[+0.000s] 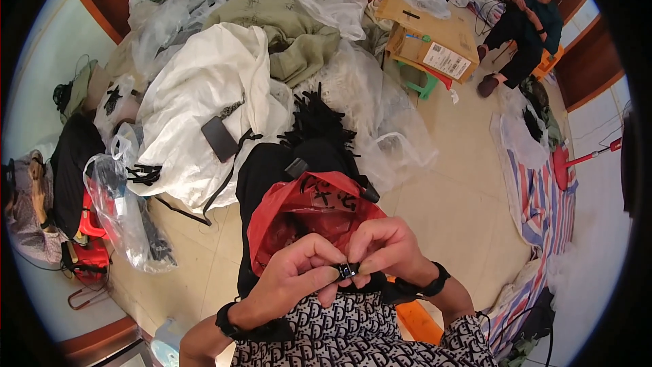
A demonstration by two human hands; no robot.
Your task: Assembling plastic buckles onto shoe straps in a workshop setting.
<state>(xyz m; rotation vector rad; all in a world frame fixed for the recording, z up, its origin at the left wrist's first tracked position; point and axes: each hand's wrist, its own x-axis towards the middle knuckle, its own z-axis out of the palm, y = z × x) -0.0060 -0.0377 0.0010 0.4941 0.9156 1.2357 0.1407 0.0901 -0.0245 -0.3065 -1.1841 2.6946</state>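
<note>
While both hands meet at the near edge of the red bag [272, 221], a small dark piece [347, 271] sits between their fingertips, just on the wearer's side of that bag. The left hand [318, 270] pinches it from the left, fingers narrow; the right hand [380, 251] pinches it from the right, equally narrow. Neither hand is nearer, since both touch it; its long axis seems to run crosswise between them, though it is too small to be sure. Beyond the red bag lies a bundle of black strips [318, 122]. Left of it and farther, a white sack [204, 75] spreads over the tiled floor [448, 211]. Far beyond the bag, to its right, are a cardboard box [435, 34] and a seated co-worker [519, 34].
</note>
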